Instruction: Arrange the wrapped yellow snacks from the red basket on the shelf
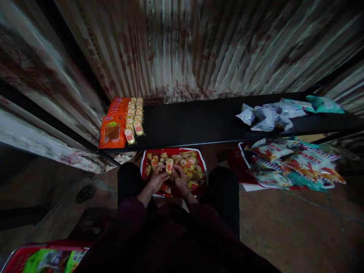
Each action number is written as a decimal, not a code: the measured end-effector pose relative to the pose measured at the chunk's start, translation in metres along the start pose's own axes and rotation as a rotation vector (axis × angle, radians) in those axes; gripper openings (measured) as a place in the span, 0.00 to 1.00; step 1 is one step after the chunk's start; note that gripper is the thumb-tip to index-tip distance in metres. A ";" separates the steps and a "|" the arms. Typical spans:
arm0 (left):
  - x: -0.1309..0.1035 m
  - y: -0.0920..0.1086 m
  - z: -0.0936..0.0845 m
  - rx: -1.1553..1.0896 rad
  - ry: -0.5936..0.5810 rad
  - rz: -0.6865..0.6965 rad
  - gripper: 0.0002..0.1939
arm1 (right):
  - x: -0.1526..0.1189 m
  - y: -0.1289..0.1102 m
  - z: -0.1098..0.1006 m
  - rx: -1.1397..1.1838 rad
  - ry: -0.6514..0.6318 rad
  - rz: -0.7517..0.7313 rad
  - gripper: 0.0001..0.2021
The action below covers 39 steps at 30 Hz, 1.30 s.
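Observation:
Between my knees stands a red basket (205,167) filled with small yellow wrapped snack packs (196,172). Over it, my left hand (157,179) and my right hand (181,179) pinch one snack pack (169,165) from its two sides. The pack is upright, its red and white label facing me. On the shelf's left end, similar packs (134,117) stand in two rows. Beside those rows lie orange snack bags (112,131), lined up front to back and overlapping.
A black shelf (187,121) runs across in front of me. Silver and teal bags (267,115) lie at its right end. Below them a second red basket (241,167) overflows with bags. Another basket (17,258) with green packets is at lower left. Pleated curtains (182,49) hang behind.

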State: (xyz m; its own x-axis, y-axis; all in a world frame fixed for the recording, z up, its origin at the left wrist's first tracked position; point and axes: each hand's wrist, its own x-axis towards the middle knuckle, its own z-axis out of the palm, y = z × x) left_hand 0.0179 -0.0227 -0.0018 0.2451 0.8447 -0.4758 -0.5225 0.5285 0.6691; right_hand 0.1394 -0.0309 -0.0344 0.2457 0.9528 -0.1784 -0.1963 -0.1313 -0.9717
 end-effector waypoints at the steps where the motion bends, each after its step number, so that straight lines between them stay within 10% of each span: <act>1: 0.000 0.000 0.000 -0.004 -0.006 0.000 0.20 | 0.000 -0.001 0.000 0.002 -0.004 0.000 0.18; 19: 0.007 -0.005 0.012 0.349 0.329 0.166 0.16 | -0.001 -0.006 0.006 -0.138 0.077 -0.007 0.24; 39: -0.001 -0.002 0.024 0.168 0.256 0.044 0.13 | -0.020 -0.022 0.018 -0.428 0.007 -0.336 0.21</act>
State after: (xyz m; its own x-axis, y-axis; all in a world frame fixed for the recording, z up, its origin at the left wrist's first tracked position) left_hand 0.0379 -0.0224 0.0113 0.0004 0.8296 -0.5584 -0.3802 0.5166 0.7672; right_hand 0.1217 -0.0426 -0.0069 0.2348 0.9599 0.1532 0.2980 0.0789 -0.9513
